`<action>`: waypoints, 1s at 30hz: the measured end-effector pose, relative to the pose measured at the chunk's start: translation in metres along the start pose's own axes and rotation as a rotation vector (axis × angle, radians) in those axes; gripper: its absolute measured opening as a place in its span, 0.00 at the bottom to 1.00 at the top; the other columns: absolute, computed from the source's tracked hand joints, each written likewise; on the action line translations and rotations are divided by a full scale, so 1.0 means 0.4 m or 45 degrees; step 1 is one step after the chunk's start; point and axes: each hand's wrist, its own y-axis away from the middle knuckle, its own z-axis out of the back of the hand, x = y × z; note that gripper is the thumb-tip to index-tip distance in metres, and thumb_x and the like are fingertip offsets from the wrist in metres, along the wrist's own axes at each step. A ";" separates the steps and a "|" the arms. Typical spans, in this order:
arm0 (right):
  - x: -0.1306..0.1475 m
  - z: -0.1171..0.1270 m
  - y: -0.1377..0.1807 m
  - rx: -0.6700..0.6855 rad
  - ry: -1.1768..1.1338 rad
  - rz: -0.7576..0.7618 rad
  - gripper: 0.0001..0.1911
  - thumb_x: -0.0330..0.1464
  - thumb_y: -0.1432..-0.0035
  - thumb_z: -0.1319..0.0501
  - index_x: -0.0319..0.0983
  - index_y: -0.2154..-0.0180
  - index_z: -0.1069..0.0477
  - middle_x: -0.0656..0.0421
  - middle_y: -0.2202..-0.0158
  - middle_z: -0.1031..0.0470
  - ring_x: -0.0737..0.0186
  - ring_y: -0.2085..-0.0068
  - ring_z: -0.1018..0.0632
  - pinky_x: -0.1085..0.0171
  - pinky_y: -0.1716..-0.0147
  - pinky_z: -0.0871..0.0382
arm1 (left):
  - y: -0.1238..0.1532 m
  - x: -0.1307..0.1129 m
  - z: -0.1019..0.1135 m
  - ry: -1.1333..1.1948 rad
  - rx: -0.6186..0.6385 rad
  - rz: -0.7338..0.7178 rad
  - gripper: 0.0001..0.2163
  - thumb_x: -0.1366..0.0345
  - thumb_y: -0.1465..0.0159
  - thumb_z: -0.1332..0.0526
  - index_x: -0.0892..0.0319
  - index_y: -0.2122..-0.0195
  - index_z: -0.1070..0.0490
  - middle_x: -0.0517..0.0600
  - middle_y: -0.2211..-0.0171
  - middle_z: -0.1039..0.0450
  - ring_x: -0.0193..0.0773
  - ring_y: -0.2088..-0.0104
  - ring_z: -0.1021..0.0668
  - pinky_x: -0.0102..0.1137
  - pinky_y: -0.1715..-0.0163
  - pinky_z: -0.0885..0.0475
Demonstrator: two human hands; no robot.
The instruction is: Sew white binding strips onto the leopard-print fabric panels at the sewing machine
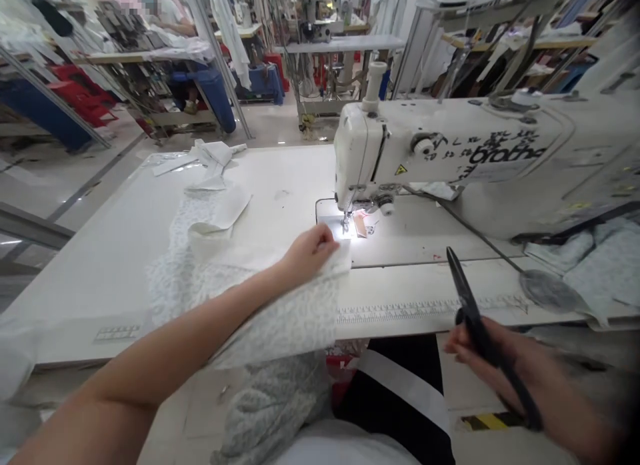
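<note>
My left hand (310,250) lies on a white patterned fabric (260,298) spread on the sewing table, fingers curled down on its edge just left of the needle (345,223) of the white sewing machine (450,161). My right hand (493,361) is below the table's front edge at the lower right, closed round a pair of black scissors (475,318) whose blades point up and away. The fabric hangs over the table edge into my lap.
White fabric scraps (210,165) lie at the table's far left. A ruler strip (425,310) runs along the front edge. Grey-blue cloth (595,261) is piled at the right beside the machine. Other sewing stations and a person sit beyond.
</note>
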 end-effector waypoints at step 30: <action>0.137 -0.253 0.152 0.176 -0.006 -0.012 0.15 0.37 0.52 0.36 0.42 0.71 0.43 0.61 0.68 0.34 0.61 0.68 0.30 0.64 0.71 0.35 | 0.364 -0.129 -0.081 0.663 0.569 0.404 0.12 0.54 0.43 0.40 0.55 0.67 0.23 0.48 0.67 0.24 0.41 0.59 0.24 0.34 0.55 0.31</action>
